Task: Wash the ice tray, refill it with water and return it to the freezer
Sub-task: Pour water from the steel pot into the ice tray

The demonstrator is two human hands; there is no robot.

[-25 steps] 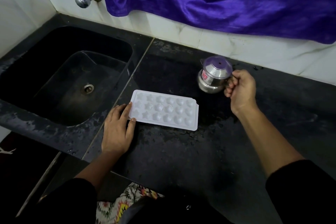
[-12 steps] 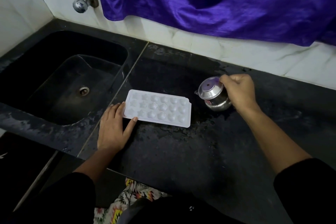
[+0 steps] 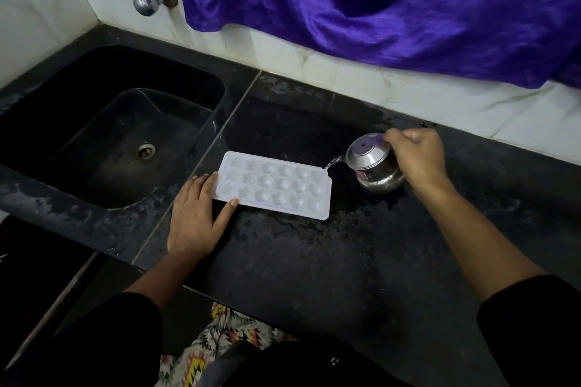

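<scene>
Black, wet stone formed the tabletop (image 3: 314, 264), where the white plastic ice tray (image 3: 273, 185) lay flat at 3 o'clock of the sink (image 3: 78, 198). My left grip (image 3: 195, 217), fingers spread, braced the tray's 9 o'clock end against sliding. My right grip (image 3: 418, 157), curled round the rounded steel jug (image 3: 374, 166), tipped it so a thin stream of water (image 3: 333, 163) met the moulded cups at the tray's 2 o'clock corner.

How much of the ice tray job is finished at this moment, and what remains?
Washing looks done: the ice tray lies on the wet counter, outside the sink. In hand: the right hand tilts the steel jug, and water runs onto the tray's right end while the left hand steadies it. Left: filling the cells and the freezer trip.
</scene>
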